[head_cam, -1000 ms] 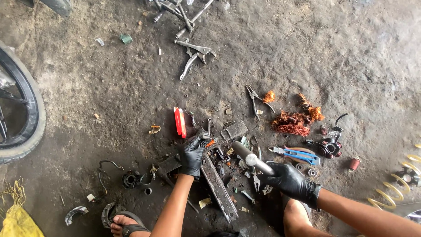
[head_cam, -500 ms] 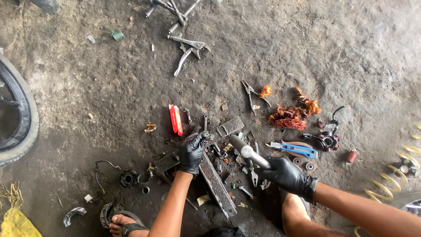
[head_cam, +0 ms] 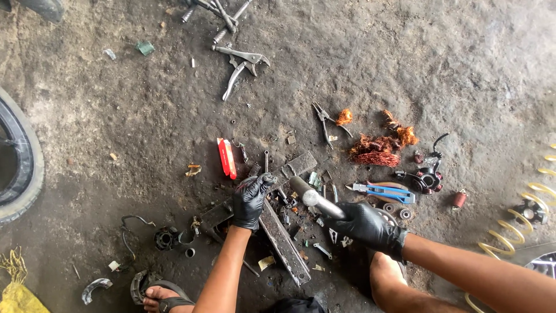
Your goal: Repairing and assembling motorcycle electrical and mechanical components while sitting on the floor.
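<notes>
Barely anything shifts: our right hand (head_cam: 366, 225) keeps its gloved grip on the hammer (head_cam: 315, 198), head hovering just beside our left hand (head_cam: 252, 199), which pinches a small part (too small to identify) over the flat metal bar (head_cam: 282, 240). Risk: a glancing blow catches those fingers.

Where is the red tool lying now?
In the head view, the red tool lies on the floor, left of centre, just up-left of the left hand.

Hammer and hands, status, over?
Right hand grips hammer, raised. Left hand pinches small part on metal bar. Scrap bits crowd the bar.
</notes>
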